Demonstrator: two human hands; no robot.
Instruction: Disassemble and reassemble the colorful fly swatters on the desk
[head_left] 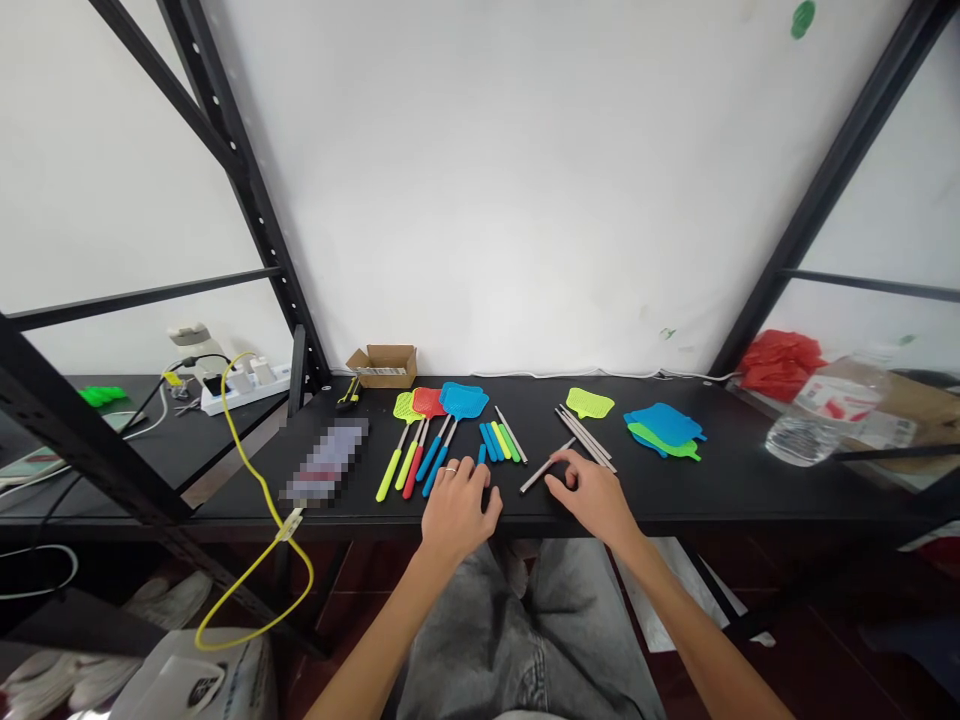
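Observation:
My left hand (459, 508) is at the front of the black table, fingers curled, with a ring on one finger. A short blue handle sleeve (482, 453) sticks up past its index finger; its lower part is hidden by the fingers. My right hand (594, 495) pinches a thin metal rod (537, 477), which slants down to the left. Between the hands lie several blue, yellow and green sleeves (500, 441) beside another metal rod (511, 434). Several more rods (587, 438) lie above my right hand. Assembled fly swatters (429, 403), yellow-green, red and blue, lie left of my left hand.
Loose swatter heads, one yellow-green (589, 403) and a blue and green pile (666, 428), lie right. A small cardboard box (384, 366) stands at the back. A pixelated item (328, 460) and yellow cable (251, 465) are left. A plastic bottle (829, 410) lies far right.

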